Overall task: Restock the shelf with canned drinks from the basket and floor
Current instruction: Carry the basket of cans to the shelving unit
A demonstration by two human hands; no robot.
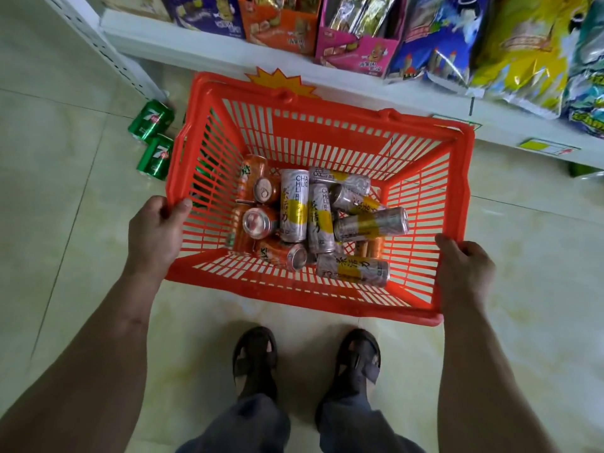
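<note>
Single wide-angle view from head height, tilted steeply down and slightly forward. Close over the red slatted plastic basket (452,204) at frame centre, with the left hand (155,232) and right hand (464,273) gripping its near corners at mid-left and mid-right. Forearms running in from both lower corners; two dark sandalled feet (307,361) at bottom centre on pale glossy floor tiles (65,223). White metal shelf edge (202,47) slanting across the top of the frame, bowed by lens distortion. No second view to compare.

Snack boxes (284,24), crisp bags (519,50), sandals (255,358).
</note>
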